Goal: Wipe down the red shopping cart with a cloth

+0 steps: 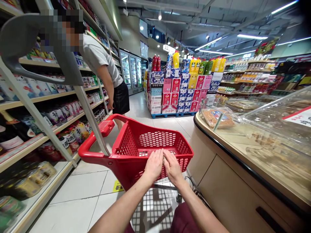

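Observation:
A red plastic shopping cart (pixel 153 129) with perforated walls stands sideways in front of me. My left hand (pixel 155 164) lies over its near rim, fingers together and curled over the edge. Right beside it, my right hand (pixel 172 164) is closed over the same rim, its fingertips meeting those of the left. The thumbs and undersides of both hands are hidden. What shows of the basket's inside is bare red plastic. The cart's red handle (pixel 85 149) points left, with a grey post and a large grey loop (pixel 70 71) rising from it.
Shelves of drinks (pixel 60 113) line the left side. A person in a grey shirt (pixel 103 58) leans toward them. Stacked boxes with bottles (pixel 172 94) stand ahead. On the right, a wooden counter (pixel 228 181) holds packaged food (pixel 217 117). Fridges (pixel 131 69) are farther back.

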A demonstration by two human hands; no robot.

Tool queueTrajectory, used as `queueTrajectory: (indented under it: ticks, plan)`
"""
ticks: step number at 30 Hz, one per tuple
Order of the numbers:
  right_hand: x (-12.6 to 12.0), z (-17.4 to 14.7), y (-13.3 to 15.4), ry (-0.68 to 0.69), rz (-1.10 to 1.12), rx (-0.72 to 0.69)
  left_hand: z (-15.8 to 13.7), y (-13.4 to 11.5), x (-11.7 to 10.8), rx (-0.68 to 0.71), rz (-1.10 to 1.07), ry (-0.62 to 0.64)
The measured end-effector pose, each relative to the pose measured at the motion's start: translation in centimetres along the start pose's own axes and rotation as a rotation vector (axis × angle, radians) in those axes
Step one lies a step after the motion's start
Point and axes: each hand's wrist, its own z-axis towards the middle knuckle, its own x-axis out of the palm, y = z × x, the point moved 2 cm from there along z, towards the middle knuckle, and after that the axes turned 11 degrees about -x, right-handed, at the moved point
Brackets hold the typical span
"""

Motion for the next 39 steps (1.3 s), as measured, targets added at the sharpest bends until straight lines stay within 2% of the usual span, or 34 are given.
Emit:
queueTrajectory:
  ticks: [4, 8, 12, 16, 19, 25, 27, 29, 32, 34, 36, 39]
  plan:
    - [1.3, 1.1, 1.6, 0.005, -0.035, -0.026, -1.3, 3.0, -1.7, -0.124, 0.112, 0.034]
    - [2.8, 2.0, 2.1, 0.025, -0.133, -0.025, -2.4, 5.0, -2.9, -0.151, 0.149, 0.046]
    - [3.5, 1.8, 1.3, 0.008, -0.172, -0.092, -2.6, 5.1, -2.8, -0.155, 0.131, -0.003]
    - [2.9, 0.5, 0.3, -0.055, -0.180, -0.162, -2.9, 4.6, -2.4, -0.181, 0.102, -0.029]
    - [2.4, 0.1, 0.6, -0.073, -0.186, -0.137, -3.3, 4.2, -2.2, -0.198, 0.086, -0.042]
    - [2.7, 1.1, 1.8, -0.008, -0.202, -0.112, -3.7, 4.3, -2.2, -0.193, 0.072, -0.063]
    - [2.3, 0.5, 0.5, -0.005, -0.228, -0.136, -3.9, 4.5, -2.2, -0.184, 0.081, -0.060]
    - [1.2, -0.7, -2.1, -0.009, -0.277, -0.126, -4.1, 4.7, -2.2, -0.173, 0.096, -0.057]
    - [-1.2, -2.9, -7.0, -0.053, -0.385, -0.002, -4.4, 4.7, -2.0, -0.167, 0.108, -0.053]
    - [-2.3, -3.8, -8.8, -0.083, -0.425, 0.070, -4.5, 4.5, -1.8, -0.174, 0.106, -0.052]
    - [-2.1, -4.0, -8.3, -0.117, -0.425, 0.083, -4.6, 4.2, -1.8, -0.185, 0.101, -0.051]
    - [-0.1, -3.3, -4.2, -0.155, -0.358, -0.021, -4.7, 4.1, -2.0, -0.194, 0.096, -0.047]
